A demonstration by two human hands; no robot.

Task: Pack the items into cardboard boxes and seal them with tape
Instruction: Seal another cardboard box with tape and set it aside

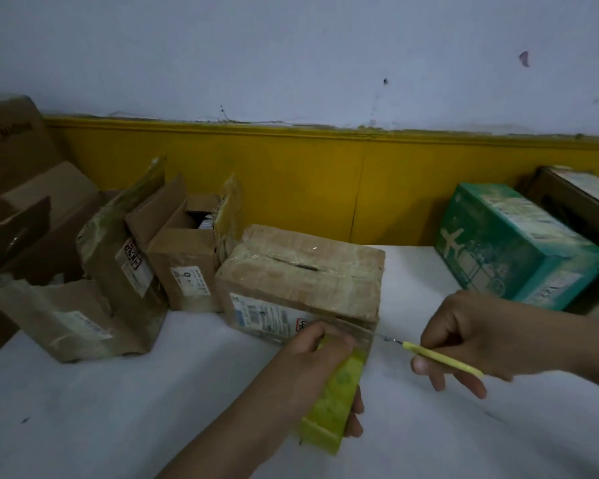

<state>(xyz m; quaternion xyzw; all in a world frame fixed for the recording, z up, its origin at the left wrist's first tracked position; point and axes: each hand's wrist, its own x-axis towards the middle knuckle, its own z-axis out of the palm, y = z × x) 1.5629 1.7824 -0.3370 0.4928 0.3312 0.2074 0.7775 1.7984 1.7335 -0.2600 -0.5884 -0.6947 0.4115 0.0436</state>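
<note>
At the near corner of the cardboard box (pixel 301 271) on the bench (pixel 118 409), a yellow tape roll (pixel 336 402) is gripped in the left hand (pixel 312 357), its strip (pixel 358 335) seemingly held taut for the yellow-handled cutter (pixel 440 357) pinched in the right hand (pixel 471 337).

Wall (pixel 291 57), pale blue-grey, with small dark marks (pixel 524 59) and cracks along its lower edge; mustard-yellow band (pixel 325 174) beneath it, with one vertical seam (pixel 358 195) near the middle; white tabletop (pixel 118 409) meeting the band, a few dark specks; light dim and even.
</note>
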